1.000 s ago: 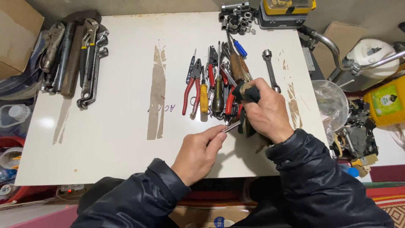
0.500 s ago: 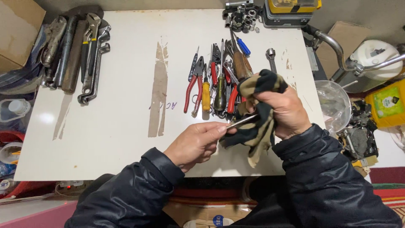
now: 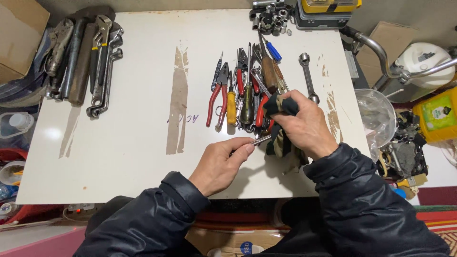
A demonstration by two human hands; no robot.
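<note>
My left hand pinches one end of a thin metal tool just above the white table. My right hand is wrapped around a dark, dirty cloth that covers the tool's other end. Right behind both hands lies a heap of hand tools: red-handled pliers, a yellow-handled screwdriver, a wooden-handled tool and a blue-handled screwdriver. A chrome spanner lies just right of the heap.
Large wrenches and pipe tools lie at the table's far left. Sockets and a yellow case sit at the back edge. A clear plastic bag, a yellow can and a cardboard box surround the table.
My right hand has drawn the cloth back in along the metal tool and lowered slightly; the loose cloth that hung down half a second ago is bunched in the fist again.
</note>
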